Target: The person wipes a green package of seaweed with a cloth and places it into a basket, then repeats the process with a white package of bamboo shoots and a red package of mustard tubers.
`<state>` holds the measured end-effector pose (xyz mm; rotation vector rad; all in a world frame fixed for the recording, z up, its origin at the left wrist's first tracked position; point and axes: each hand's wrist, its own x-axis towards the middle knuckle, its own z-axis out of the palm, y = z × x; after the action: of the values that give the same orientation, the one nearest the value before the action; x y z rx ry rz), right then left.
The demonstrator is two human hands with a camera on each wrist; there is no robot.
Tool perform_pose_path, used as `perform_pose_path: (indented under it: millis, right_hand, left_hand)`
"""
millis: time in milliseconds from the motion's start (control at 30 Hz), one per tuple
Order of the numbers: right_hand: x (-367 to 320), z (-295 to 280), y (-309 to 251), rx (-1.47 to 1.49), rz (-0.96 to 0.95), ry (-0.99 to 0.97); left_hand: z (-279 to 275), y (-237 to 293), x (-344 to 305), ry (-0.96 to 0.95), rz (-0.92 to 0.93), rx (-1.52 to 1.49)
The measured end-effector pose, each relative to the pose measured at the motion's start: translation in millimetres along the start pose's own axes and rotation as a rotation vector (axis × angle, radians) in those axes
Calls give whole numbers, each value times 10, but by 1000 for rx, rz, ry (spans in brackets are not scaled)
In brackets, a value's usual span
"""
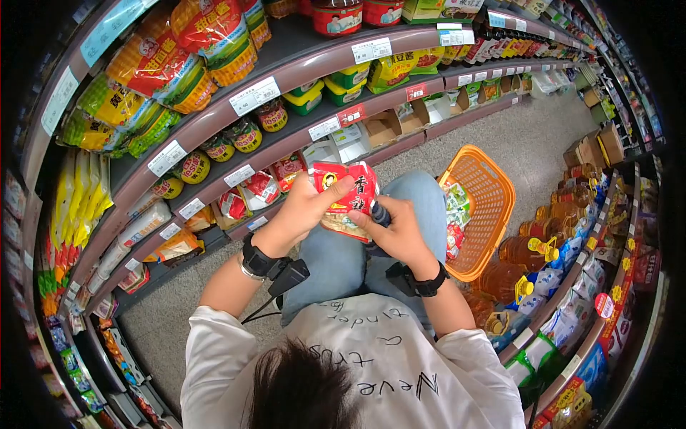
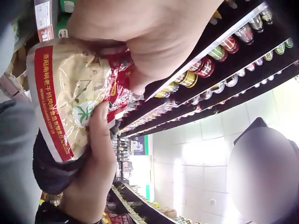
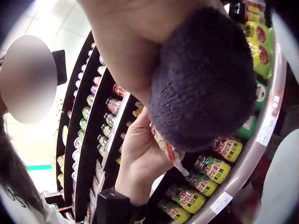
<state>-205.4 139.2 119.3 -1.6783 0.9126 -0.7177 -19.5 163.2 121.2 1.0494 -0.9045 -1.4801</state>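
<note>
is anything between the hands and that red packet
The left hand grips the red packet directly. The right hand pinches it too, but a dark cloth sits bunched between that palm and the packet.

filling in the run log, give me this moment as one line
left grip: holds red packet | right grip: holds packet and dark cloth | orange basket: on floor at right, goods inside | setting: shop aisle
</note>
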Motion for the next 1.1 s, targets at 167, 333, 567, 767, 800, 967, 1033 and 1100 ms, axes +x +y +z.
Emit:
perform_pose_path:
  millis: [167,333,567,767,800,967,1033,1100]
  right_hand:
    - [18,9,166,-127,-121,47]
    - [59,-108,142,-7,-133,103]
    - [64,-119,122,7,-121,140]
    - [79,-82,186,-4,-206,244]
    - [83,-89,164,-26,-231,248]
    - [91,-82,151,-28,-357,335]
    - [106,-98,137,-69,-409,389]
    - [101,-159,90,-87,-406,405]
  left_hand:
    - [18,18,2,20,10,2]
    - [30,12,-28,-27,61,76]
    - [29,12,2,-67,61,220]
    - [51,28,-3,-63,28,284]
    - [49,54,2,-82,19,278]
    - [75,-30,4,-85,-2,83]
    - [124,-112,-19,-21,-14,-66]
    - [88,-121,-5,-41,-13,-15]
